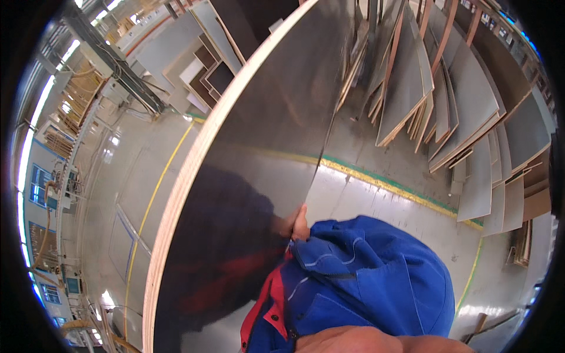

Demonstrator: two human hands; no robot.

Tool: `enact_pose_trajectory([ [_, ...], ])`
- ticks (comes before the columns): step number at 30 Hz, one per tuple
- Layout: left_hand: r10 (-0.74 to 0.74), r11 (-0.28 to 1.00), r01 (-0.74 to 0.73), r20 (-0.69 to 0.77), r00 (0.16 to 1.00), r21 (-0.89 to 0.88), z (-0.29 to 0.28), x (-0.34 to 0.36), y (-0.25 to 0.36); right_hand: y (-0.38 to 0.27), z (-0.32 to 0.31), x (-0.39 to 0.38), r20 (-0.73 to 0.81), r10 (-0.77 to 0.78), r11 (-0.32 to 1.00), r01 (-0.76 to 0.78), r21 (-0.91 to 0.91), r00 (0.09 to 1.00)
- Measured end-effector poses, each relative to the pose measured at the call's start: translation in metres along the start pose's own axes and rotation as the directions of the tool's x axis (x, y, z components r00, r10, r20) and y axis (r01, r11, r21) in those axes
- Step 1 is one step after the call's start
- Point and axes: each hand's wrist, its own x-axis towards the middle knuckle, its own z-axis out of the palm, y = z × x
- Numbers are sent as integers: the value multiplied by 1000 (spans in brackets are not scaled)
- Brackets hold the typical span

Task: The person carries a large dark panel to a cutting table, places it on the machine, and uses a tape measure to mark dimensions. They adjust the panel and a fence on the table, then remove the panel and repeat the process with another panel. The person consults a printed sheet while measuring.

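Note:
A large plywood sheet (247, 123) with a dark, glossy face stands on edge right in front of me. It is tilted and fills the middle of the head view. Its pale layered edge (187, 170) curves down the left side. My right hand (301, 223), at the end of a blue sleeve, grips the sheet's right-hand edge; part of the fingers is hidden. The hand, sleeve and red jacket trim are mirrored in the dark face. My left hand does not show.
Many grey and brown panels (465, 88) lean in a rack at the right. More boards (206, 67) stand at the back left. Yellow and green lines (382, 183) mark the shiny grey floor. A steel post (109, 53) rises at the far left, near a long conveyor-like bench (79, 138).

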Motion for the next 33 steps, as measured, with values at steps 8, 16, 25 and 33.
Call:
enact_pose_trajectory([
  [8,72,995,-64,122,990,-72,106,115,103,-99,64,108,-9,38,992,-36,122,999],
  [16,224,974,-221,284,932,-41,158,214,255,-193,87,248,31,126,945,-129,299,992],
  [25,363,932,-322,450,816,-168,227,303,451,-254,85,411,300,201,721,-348,600,933],
  [33,517,856,-346,590,620,-385,289,318,583,-243,76,556,284,162,672,-317,670,945],
])
